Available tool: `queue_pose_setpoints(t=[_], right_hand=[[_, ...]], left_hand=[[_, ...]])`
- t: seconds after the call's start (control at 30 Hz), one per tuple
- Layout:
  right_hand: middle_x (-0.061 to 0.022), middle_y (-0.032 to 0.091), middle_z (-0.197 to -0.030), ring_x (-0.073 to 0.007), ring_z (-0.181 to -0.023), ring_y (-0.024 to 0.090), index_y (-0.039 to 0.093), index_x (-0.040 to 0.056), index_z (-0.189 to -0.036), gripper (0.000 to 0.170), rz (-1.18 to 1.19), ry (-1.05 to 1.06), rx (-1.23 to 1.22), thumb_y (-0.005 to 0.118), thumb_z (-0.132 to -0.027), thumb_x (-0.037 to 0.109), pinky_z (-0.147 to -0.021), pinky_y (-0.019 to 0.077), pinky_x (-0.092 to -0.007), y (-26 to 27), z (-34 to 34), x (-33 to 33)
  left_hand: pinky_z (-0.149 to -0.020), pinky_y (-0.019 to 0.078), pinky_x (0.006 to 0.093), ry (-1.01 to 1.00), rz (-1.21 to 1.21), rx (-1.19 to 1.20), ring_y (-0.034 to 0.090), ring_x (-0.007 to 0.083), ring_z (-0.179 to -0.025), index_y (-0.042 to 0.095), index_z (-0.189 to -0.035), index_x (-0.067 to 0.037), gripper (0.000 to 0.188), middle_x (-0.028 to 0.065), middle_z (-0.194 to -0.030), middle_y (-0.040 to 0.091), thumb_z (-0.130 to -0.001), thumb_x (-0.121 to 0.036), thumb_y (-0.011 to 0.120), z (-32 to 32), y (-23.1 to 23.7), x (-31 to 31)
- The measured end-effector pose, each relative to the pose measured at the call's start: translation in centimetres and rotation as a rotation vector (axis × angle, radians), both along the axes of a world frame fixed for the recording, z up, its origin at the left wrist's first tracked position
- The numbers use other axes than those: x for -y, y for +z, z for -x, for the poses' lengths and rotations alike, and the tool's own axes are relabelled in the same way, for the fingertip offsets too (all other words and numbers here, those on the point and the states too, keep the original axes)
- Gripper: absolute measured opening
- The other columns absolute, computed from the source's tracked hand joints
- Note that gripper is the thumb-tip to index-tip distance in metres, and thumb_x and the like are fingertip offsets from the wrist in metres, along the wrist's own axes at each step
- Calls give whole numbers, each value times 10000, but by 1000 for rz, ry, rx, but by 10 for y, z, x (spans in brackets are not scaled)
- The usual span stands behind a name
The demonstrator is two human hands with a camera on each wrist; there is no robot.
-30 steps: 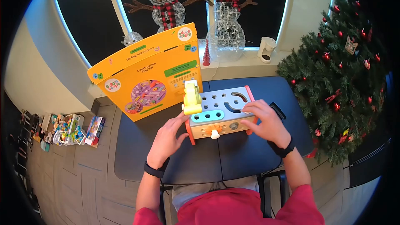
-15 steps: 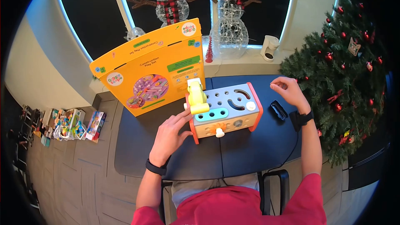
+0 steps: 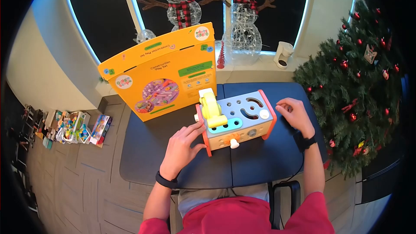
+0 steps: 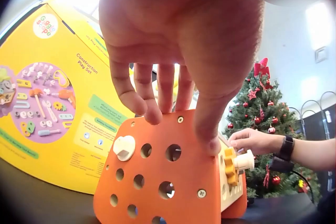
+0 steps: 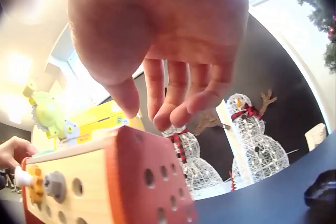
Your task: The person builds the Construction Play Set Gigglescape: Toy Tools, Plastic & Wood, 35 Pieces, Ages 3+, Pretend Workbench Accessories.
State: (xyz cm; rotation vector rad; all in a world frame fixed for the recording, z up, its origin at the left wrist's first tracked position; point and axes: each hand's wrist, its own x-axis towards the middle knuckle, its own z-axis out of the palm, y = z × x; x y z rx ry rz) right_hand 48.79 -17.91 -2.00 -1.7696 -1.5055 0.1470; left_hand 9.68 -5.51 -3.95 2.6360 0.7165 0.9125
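Observation:
A toy workbench [image 3: 241, 112] with a blue-grey holed top and red end panels stands on the dark table. My left hand [image 3: 178, 149] rests its fingertips on the top edge of the left end panel [image 4: 157, 169], fingers extended and thumb by the front corner. Just off the right end, my right hand [image 3: 298, 115] hovers with loosely bent fingers and holds nothing. A yellow-green toy piece [image 3: 211, 106] sits on top at the left. From the front stick out an orange gear [image 4: 230, 166] with a white screw [image 3: 234, 143] and a grey nut [image 5: 54, 187].
A big yellow Construction Play Set box [image 3: 173, 67] stands behind the workbench. On the table at the right lies a black object [image 5: 321, 190], hidden by my hand in the head view. A decorated Christmas tree [image 3: 346, 91] is close to the table's right edge.
My right hand has let go of the workbench's right end, moved off to the right, then come slightly back toward it. The left hand stays at the left end.

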Motion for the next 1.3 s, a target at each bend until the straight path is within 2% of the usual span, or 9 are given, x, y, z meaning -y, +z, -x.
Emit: queue_pose_setpoints(t=[0.13,0.4,0.57,0.7,0.77,0.87,1.1,1.17,1.3], right_hand=[[-87,676,-848,-177,-662,607,720,-6,-1034,190,-147,85,105,772,-890,106,-631,502,-299,15,47,1],[-96,691,-1040,-300,-922,701,713,66,-1096,301,-316,281,318,809,-812,90,-782,572,-391,67,134,10],[-79,664,-1087,-285,-917,674,703,91,-1161,374,-355,353,334,783,-796,66,-782,558,-395,76,155,18],[-66,648,-1054,-273,-914,660,711,89,-1133,357,-363,396,390,774,-785,43,-779,551,-393,77,159,16],[-68,647,-1053,-275,-915,658,711,85,-1124,350,-368,408,398,770,-783,36,-779,552,-392,78,160,14],[-72,646,-1055,-281,-928,657,709,77,-1115,343,-374,426,407,768,-781,24,-782,554,-392,79,165,15],[-85,649,-1070,-304,-990,659,697,45,-1119,355,-403,443,400,781,-777,0,-819,562,-393,75,165,14],[-89,649,-1067,-305,-994,659,697,38,-1118,353,-407,452,409,781,-778,-3,-824,562,-395,72,165,15],[-92,648,-1059,-301,-992,657,699,25,-1113,353,-405,475,410,789,-773,-8,-819,561,-398,65,164,17]], left_hand=[[-864,564,400,-35,-21,-11,659,282,-979,701,-1205,-80,586,35,-1295,685,-661,-163,903,0,0,4],[-830,562,400,-81,-39,24,646,309,-954,716,-1111,-64,596,65,-1157,700,-591,-233,954,-9,2,19],[-822,543,391,-166,168,233,654,278,-960,697,-1085,-32,396,111,-1124,688,-763,-167,883,-8,8,3],[-896,546,394,-16,204,293,668,306,-1064,612,-1292,-8,504,158,-1226,677,-832,-90,800,-21,13,-14],[-958,537,409,-56,188,310,666,323,-1110,467,-1496,-36,717,176,-1286,665,-847,-46,770,-28,16,-17],[-993,523,408,-146,193,270,673,312,-1095,358,-1592,-83,835,187,-1333,650,-852,4,735,-34,16,-22],[-951,531,369,-164,340,244,679,267,-1000,390,-1572,-108,785,178,-1279,664,-859,66,666,-37,10,-22],[-892,549,386,-180,370,250,675,351,-1003,405,-1563,-146,765,207,-1288,633,-860,83,600,-37,11,-23],[-879,546,376,-201,341,282,670,342,-984,414,-1559,-146,761,204,-1271,634,-856,99,575,-38,10,-24]])
